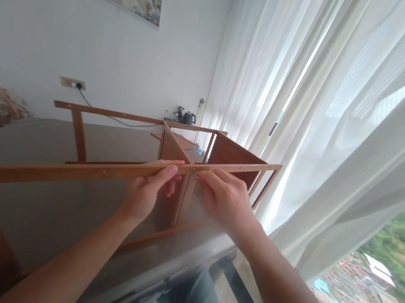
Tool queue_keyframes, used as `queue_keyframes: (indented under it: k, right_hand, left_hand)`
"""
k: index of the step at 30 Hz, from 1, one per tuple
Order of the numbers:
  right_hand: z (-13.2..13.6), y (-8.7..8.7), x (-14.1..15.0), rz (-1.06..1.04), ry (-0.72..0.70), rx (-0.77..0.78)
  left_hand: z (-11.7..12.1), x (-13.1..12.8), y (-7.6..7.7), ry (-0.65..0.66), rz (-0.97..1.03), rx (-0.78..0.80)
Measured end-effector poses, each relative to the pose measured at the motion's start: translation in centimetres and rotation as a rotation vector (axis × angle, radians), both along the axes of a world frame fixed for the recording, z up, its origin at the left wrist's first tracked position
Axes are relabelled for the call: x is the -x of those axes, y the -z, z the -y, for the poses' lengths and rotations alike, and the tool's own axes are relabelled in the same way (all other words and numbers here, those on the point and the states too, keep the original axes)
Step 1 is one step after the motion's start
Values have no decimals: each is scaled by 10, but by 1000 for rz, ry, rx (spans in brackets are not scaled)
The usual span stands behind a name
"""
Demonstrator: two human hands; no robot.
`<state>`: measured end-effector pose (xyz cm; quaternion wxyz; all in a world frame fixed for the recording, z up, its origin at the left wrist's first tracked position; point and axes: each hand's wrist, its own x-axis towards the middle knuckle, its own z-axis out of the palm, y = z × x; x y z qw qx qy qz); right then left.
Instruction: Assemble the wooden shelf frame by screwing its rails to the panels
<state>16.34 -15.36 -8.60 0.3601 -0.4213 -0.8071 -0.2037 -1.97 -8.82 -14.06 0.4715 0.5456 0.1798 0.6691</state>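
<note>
The left hand is clenched around a wooden rail, with the thumb lying over its upper edge. The right hand is closed at the same rail, thumb and fingers pinched at a small metal screw. At this size it cannot be determined whether the screw is gripped or only touched.

The rail is held across the near side of a wooden frame, which rests on the tabletop. The frame has slats and brown panels. It cannot be determined whether the rail is already joined to the frame.

Step in hand: setting the screw at the rail. The next move calls for holding the rail steady and in line with the left hand while the right hand keeps the screw square to the wood.

Beyond the frame are a kettle and a wall socket. A white curtain hangs to the right.
</note>
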Motion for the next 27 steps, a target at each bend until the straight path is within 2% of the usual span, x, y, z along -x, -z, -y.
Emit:
queue_keyframes:
  k: [4, 13, 21, 27]
  right_hand:
    - [-4, 6, 0, -53, -12, -66]
    - [0, 2, 3, -158, 10, -100]
    - [-1, 6, 7, -196, 20, -82]
    - [0, 7, 5, -153, 131, -116]
  left_hand:
    - [0, -1, -1, 2, -2, -4]
    - [2, 0, -3, 12, -35, 11]
    - [1, -1, -2, 15, -21, 11]
    - [1, -1, -2, 4, -17, 11]
